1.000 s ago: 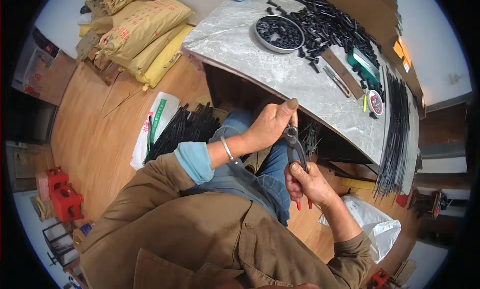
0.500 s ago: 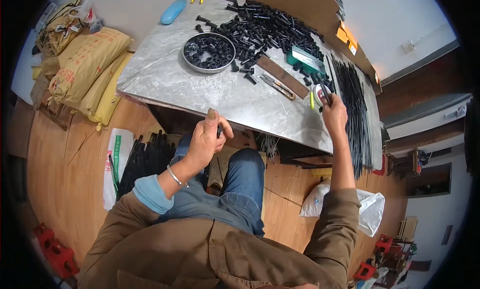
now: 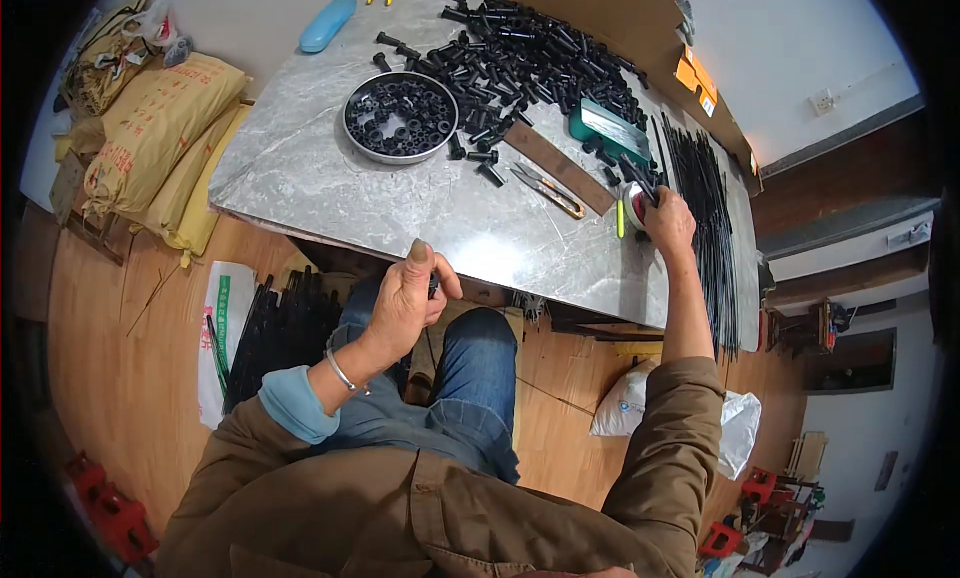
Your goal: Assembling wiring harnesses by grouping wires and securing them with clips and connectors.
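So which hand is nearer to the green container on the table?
Right. The right hand is just on the near side of the green container, slightly to its right; the left hand is farther off, before the near edge of the table.

Jacket: brown, of plain cloth, with a stitched strip along the front.
Left sleeve: the same brown, with several soft folds.
Cuff: light blue and wide, it shows at the end of my left sleeve.
Right sleeve: also brown, quite wrinkled, it ends on my forearm.
Bracelet: silver-coloured, narrow, shiny, near my left grip.
Jeans: blue denim, with visible seams.
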Demonstrator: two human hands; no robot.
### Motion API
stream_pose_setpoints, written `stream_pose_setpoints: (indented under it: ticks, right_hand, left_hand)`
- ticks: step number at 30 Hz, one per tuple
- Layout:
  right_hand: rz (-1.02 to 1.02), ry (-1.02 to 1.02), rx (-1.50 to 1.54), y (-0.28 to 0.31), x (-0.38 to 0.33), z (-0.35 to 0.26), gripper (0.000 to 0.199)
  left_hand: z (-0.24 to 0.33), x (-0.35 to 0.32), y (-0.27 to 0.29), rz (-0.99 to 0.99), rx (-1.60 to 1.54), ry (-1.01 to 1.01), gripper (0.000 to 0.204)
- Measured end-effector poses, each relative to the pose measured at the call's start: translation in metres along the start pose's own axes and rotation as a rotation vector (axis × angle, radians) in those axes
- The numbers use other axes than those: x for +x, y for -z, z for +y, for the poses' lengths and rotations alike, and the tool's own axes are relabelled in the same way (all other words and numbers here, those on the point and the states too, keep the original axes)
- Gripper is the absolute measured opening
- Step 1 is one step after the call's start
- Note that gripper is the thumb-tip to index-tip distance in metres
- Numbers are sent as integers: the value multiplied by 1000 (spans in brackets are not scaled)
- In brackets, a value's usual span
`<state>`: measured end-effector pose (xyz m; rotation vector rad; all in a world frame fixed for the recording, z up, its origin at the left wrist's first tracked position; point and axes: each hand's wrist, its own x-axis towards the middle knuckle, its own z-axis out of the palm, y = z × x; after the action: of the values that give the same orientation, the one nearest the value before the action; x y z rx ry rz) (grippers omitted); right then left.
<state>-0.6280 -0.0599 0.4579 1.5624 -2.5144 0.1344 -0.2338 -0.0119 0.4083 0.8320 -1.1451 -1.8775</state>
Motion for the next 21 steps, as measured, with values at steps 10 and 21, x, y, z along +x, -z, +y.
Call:
stream_pose_setpoints:
  ticks: [10,21]
  right_hand:
    - [46,-148,88,1,8,19,30]
    - [60,-138,461,-10,16,44,21]
  left_hand:
    - [8,-11,-5,-226,-64,-35,70]
    - [12,-24,-19,-362,29,-102,69]
